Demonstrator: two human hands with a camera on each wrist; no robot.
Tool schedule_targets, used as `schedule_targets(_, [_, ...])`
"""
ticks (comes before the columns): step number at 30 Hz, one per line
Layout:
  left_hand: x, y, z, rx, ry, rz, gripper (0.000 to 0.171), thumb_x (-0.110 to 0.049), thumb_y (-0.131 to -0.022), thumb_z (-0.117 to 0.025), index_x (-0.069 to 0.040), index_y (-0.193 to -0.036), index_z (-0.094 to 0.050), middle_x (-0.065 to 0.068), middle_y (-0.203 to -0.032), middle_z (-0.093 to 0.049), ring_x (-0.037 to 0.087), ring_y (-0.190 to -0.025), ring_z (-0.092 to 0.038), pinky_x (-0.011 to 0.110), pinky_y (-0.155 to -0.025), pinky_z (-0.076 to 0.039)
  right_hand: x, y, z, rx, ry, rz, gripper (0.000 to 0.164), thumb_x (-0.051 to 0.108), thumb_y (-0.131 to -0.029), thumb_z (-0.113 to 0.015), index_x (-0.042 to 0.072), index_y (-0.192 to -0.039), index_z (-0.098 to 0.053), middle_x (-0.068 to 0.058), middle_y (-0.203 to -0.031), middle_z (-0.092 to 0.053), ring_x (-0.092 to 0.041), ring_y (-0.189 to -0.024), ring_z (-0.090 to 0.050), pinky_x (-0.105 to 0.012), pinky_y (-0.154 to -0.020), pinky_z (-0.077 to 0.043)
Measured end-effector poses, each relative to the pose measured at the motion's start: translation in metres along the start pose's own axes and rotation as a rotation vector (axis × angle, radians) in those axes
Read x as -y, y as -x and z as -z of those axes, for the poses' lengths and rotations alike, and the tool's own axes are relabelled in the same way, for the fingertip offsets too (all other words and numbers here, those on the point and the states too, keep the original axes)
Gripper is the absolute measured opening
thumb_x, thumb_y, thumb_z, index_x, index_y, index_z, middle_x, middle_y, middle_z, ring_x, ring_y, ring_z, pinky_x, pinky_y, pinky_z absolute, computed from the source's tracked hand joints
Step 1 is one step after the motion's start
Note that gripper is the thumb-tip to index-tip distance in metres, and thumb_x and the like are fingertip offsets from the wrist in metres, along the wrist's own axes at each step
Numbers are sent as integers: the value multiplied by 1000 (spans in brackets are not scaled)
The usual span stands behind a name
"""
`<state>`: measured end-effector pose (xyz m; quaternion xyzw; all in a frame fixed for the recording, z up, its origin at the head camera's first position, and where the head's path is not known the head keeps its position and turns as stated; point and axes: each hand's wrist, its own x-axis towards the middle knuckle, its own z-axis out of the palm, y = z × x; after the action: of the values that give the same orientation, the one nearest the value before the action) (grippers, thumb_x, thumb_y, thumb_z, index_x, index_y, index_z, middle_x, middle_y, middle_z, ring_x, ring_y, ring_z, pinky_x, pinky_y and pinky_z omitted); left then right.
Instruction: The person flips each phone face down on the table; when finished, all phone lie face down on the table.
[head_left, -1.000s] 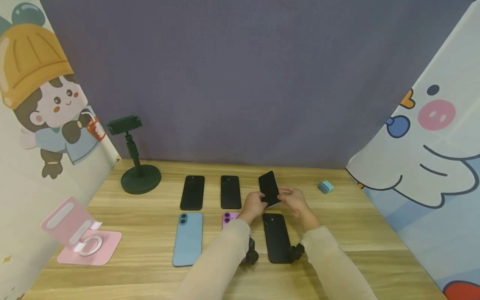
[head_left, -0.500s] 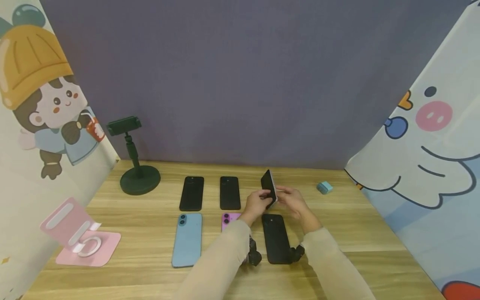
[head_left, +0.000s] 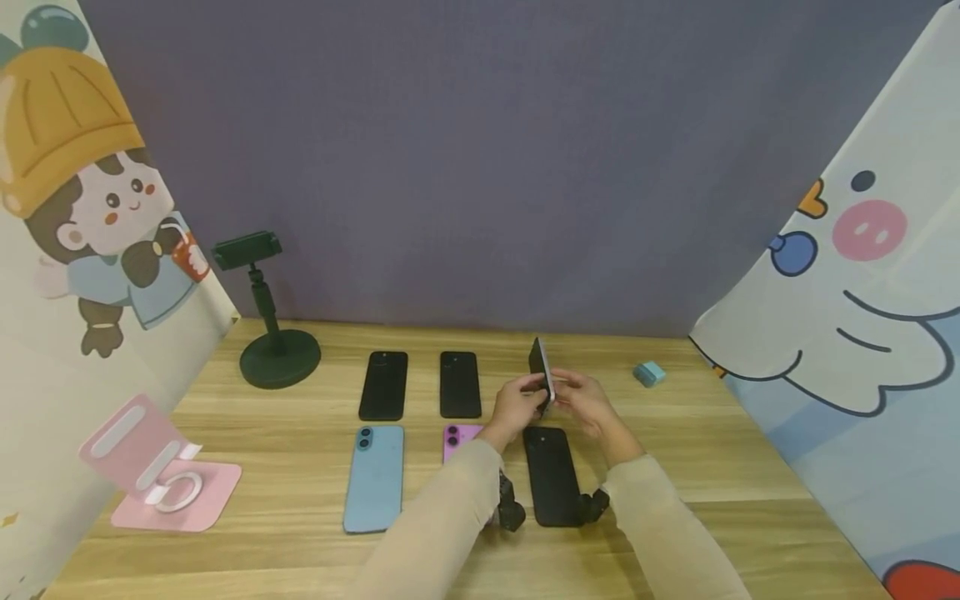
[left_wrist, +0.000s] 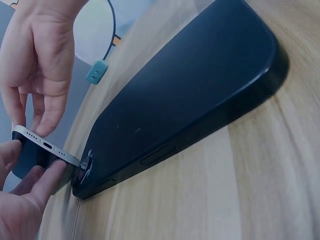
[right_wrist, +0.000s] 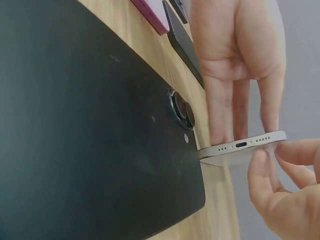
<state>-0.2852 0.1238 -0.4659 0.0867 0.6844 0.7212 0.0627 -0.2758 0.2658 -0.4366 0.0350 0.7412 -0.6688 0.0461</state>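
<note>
My left hand and right hand hold a smartphone between them, tipped up on its long edge at the back of the table. Its dark screen faces left; the bottom edge with the charging port points toward me. In the left wrist view, the left fingers touch the screen side. From the right wrist camera, the right fingers show against the pale back. Just in front of it lies a black phone, camera up, seen large in both wrist views.
Left of the hands lie two black phones, a light blue phone and a purple phone, partly hidden by the left arm. A dark green stand and a pink folding stand are further left. A small teal block sits right.
The smartphone between my hands has been turned from leaning back, screen toward me, to nearly upright on its long edge, screen facing left. The other phones have not moved.
</note>
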Motion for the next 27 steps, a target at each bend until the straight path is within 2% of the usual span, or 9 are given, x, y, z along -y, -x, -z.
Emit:
schedule_targets(6, [0,-1,2,-12,66,25,36,-11,-93,-67,3,-126,-62,13,-109,-63,25,-89,-68,33,-73,-57,-4,-1,-2,40,120,-15,46,-1,-98,-52,-11,-141,-39,-37,-132,-46,-41,-114,-56,-44,-97,-46])
schedule_targets(9, [-1,-2,4,-19,61,14,40,-11,-91,-70,3,-128,-60,14,-110,-63,25,-90,-68,32,-74,-57,-6,0,-3,64,188,-33,47,-2,-97,-52,-10,-142,-39,-38,-133,-44,-46,-117,-52,-47,-98,-45])
schedule_targets(12, [-2,-4,8,-33,14,-14,40,-6,-90,-68,3,-129,-59,17,-110,-64,24,-88,-68,31,-73,-57,-8,-1,-5,76,209,-44,47,-4,-97,-50,-10,-142,-39,-37,-133,-44,-46,-117,-52,-47,-97,-46])
schedule_targets(17, [0,-7,14,-50,-128,-49,41,5,-83,-62,7,-124,-62,19,-103,-67,19,-75,-67,28,-63,-57,-12,-2,-4,41,294,-42,43,-4,-96,-52,-11,-138,-45,-36,-128,-49,-38,-106,-58,-43,-90,-51])
schedule_targets(20, [2,-8,18,-43,-227,-68,40,7,-79,-63,9,-119,-64,18,-97,-69,17,-68,-65,25,-57,-55,-16,-5,-3,16,354,-47,42,-5,-94,-55,-11,-134,-48,-36,-125,-51,-31,-98,-60,-38,-83,-52])
schedule_targets(24, [2,-10,22,-20,-434,-101,39,3,-78,-68,7,-116,-66,15,-94,-71,18,-72,-65,24,-62,-54,-19,-8,-2,10,409,-58,44,-4,-92,-58,-12,-134,-49,-34,-120,-54,-28,-92,-60,-35,-77,-52])
schedule_targets(27, [0,-12,24,-1,-593,-101,39,-3,-79,-71,4,-117,-67,13,-98,-71,20,-82,-64,26,-71,-53,-17,-8,-3,0,436,-62,45,-5,-90,-60,-12,-133,-49,-32,-115,-56,-29,-92,-59,-36,-78,-53])
